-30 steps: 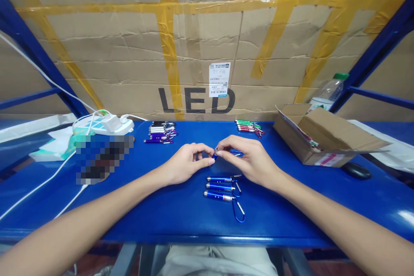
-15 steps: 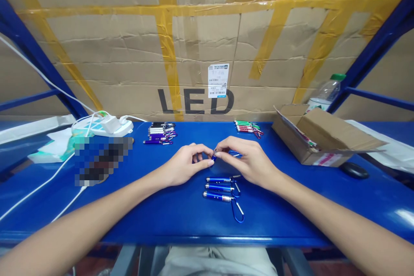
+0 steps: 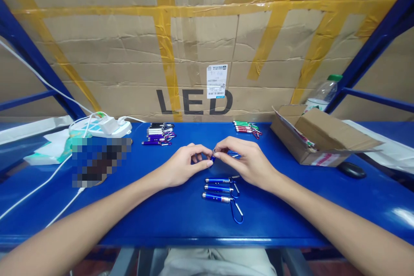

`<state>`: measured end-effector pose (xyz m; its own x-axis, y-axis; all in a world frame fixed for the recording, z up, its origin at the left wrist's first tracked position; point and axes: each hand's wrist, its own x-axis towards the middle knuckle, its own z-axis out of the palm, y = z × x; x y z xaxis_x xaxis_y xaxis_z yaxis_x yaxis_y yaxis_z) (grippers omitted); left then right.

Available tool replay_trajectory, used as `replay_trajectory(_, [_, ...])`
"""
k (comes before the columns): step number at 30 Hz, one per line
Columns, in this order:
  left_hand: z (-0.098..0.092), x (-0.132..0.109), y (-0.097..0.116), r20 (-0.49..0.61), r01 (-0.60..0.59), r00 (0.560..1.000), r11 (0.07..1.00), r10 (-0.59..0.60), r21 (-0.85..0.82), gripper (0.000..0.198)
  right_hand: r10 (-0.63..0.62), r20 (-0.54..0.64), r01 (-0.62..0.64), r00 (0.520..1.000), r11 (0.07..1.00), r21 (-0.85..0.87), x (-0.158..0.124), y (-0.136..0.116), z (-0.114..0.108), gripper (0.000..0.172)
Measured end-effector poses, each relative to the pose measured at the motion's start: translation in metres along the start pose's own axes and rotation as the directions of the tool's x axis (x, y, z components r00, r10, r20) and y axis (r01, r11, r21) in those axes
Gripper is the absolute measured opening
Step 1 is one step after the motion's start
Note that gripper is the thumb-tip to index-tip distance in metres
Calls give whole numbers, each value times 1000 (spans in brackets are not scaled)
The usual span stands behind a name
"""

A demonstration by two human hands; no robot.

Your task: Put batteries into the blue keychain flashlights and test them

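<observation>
My left hand [image 3: 189,166] and my right hand [image 3: 244,159] meet above the middle of the table. Between their fingertips they pinch a small blue keychain flashlight [image 3: 212,158], mostly covered by the fingers. Part of a blue carabiner clip [image 3: 233,154] shows behind my right fingers; I cannot tell which light it belongs to. Just nearer to me lie three blue keychain flashlights [image 3: 216,197] in a stack of rows, their clips pointing right. Both hands are closed, thumb against fingers.
Black, silver and purple keychain lights [image 3: 157,137] lie at the back left, green and red ones [image 3: 244,128] at the back centre. An open cardboard box [image 3: 318,142], black mouse [image 3: 352,170] and bottle [image 3: 323,92] stand right. A power strip [image 3: 110,127] with white cables is left.
Both hands hold nearly the same pose around the small blue light. The whole view has shifted very slightly; the objects on the table keep their places.
</observation>
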<state>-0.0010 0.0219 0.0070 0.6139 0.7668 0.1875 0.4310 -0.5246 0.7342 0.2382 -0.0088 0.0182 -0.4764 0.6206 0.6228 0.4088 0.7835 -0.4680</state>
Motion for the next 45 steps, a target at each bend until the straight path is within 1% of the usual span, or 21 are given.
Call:
replay_trajectory(4, [-1,-1,1,-2,6,1000,999,-6,53,29,9,-6,-9,1000,1000,9,0,2,0,10])
replay_trajectory(8, [-1,-1,2,-10,-13,1000,1000,13,23,29,20,-1,-20,1000,1000,-1,-1,4,0,13])
replay_trajectory(13, [-1,-1,2,-26,-36,999,997,38,68,27,38,-13,-38,999,999,12,-1,6,1,15])
replay_trajectory(18, [-1,0,-3,-20,-34,999,998,35,46,26,31,17,-31,999,999,6,-2,7,2,13])
replay_trajectory(21, [-1,0,-4,-21,-38,999,998,39,52,24,21,8,-21,1000,1000,4,-2,6,2,12])
replay_trajectory(27, [-3,1,-1,-37,-40,998,997,43,64,26,15,-3,-15,1000,1000,5,-2,6,1,12])
replay_trajectory(34, [1,1,-4,-77,-44,996,997,50,70,27,42,10,-43,999,998,38,-2,10,4,9])
replay_trajectory(40, [0,0,-6,-64,-53,996,995,58,80,28,83,5,-83,997,995,52,-1,9,3,11])
replay_trajectory(45, [1,0,-9,-77,-35,996,997,40,64,28,55,13,-55,998,998,34,-2,10,5,12])
